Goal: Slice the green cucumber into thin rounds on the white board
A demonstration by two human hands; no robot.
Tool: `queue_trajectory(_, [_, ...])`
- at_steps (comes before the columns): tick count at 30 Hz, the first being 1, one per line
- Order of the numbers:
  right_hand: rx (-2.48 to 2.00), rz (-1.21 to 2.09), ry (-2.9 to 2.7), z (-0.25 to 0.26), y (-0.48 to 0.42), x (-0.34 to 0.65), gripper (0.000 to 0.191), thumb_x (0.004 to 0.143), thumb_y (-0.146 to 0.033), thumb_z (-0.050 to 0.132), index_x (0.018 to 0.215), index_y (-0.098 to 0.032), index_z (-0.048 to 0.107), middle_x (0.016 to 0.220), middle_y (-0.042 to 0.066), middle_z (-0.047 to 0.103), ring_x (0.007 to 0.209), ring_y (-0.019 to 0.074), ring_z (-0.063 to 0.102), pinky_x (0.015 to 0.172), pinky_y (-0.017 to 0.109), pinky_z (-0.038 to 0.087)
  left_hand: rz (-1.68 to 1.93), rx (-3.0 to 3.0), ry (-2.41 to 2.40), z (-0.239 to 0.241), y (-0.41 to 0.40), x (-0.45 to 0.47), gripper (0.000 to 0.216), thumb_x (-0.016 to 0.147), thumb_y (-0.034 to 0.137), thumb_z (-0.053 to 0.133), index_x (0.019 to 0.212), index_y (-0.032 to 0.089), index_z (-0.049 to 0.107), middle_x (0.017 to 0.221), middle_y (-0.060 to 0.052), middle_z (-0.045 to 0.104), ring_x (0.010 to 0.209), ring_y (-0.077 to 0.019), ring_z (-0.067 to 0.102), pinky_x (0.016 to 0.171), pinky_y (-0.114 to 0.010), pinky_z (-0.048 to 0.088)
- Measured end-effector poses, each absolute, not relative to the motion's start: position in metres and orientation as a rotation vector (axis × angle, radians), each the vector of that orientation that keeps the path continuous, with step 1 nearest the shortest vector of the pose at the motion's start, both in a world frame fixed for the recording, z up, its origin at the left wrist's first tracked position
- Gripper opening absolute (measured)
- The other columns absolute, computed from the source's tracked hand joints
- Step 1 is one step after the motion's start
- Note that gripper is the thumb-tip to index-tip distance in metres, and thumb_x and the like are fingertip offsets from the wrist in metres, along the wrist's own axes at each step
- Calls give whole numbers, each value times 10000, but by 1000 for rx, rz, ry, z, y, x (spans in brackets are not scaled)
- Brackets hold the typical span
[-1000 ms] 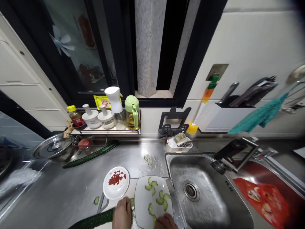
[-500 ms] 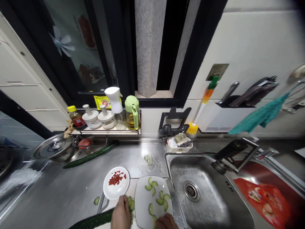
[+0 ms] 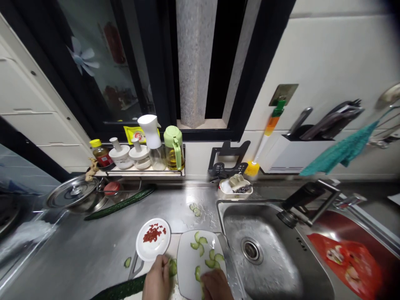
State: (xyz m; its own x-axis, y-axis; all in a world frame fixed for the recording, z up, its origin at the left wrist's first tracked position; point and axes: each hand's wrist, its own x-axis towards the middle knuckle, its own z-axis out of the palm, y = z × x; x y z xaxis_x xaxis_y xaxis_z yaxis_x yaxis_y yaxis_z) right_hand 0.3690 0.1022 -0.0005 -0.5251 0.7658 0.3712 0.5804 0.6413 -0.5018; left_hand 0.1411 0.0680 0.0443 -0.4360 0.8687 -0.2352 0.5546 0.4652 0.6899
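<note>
At the counter's (image 3: 93, 254) near edge, the left hand (image 3: 158, 281) pinches cucumber slices (image 3: 172, 266) beside the cut cucumber (image 3: 125, 288). The right hand (image 3: 215, 285) rests on the white plate (image 3: 187, 258), seemingly positioning a slice; its grip I cannot tell.

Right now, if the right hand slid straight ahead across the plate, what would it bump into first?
Probably the cucumber slices lying on the white plate, just ahead of the right hand. How high the fingers are above the plate is hard to tell.

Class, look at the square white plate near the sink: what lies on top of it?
Green cucumber slices lie on the square plate; the right hand covers its near edge, hiding anything beneath.
</note>
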Motion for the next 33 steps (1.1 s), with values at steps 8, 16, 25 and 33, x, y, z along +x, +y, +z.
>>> queue_trajectory(8, [-1379,1140,-1849,9,119,336,296,717,-215,563,986,-207,688,979,89,705,952,239,633,844,376,485,843,1159,1840,35,69,183,196,795,407,469,709,236,511,561,44,498,549,-128,482,559,-219,373])
queue_trajectory(16, [-1460,1577,-1760,46,136,338,83,613,-169,536,621,-185,617,607,-15,588,650,154,551,642,283,411,938,633,1478,21,70,196,444,710,647,559,670,205,545,474,74,451,428,-77,420,460,-205,294])
queue_trajectory(25, [-1347,1784,-1679,84,145,344,87,590,-207,554,625,-189,632,625,-14,614,653,154,553,655,282,402,892,-116,1050,32,77,209,300,690,345,788,829,128,633,549,19,606,444,-53,544,431,-144,377])
queue_trajectory(33, [-1418,1685,-1902,75,152,356,104,606,-181,504,595,-189,608,568,-25,578,582,127,504,578,256,369,1017,15,1111,22,81,202,471,416,297,902,793,130,673,509,43,590,402,-33,463,396,-152,251])
